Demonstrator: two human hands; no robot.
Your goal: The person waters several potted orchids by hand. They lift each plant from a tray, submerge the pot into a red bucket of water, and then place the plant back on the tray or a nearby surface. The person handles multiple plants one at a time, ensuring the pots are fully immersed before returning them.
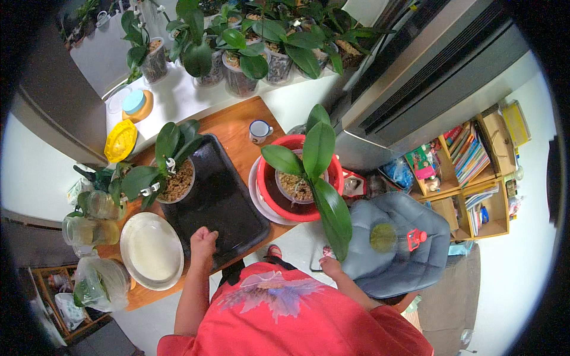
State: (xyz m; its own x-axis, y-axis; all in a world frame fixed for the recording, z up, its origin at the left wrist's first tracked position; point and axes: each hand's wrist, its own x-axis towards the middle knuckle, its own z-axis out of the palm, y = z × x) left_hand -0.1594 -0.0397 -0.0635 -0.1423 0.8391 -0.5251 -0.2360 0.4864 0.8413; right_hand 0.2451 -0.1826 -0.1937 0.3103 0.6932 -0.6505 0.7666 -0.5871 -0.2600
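My left hand [204,241] is curled into a fist at the front edge of a black plastic tray [213,218], with nothing visible in it. My right hand [331,267] has its fingers bent, just below the tip of a long orchid leaf [331,213]; whether it touches or holds anything is unclear. That leaf belongs to an orchid in a clear pot of bark chips [296,187], standing inside a red plastic basin [338,175]. Another potted orchid [178,180], with white clips on its stems, stands at the tray's left end.
A white oval basin [151,251] and several glass jars [91,230] line the left of the wooden table [238,118]. An enamel mug [259,131] stands at the back. Potted orchids [242,71] crowd the white ledge. A grey padded chair [401,262] carries an oil bottle with a red cap [416,239].
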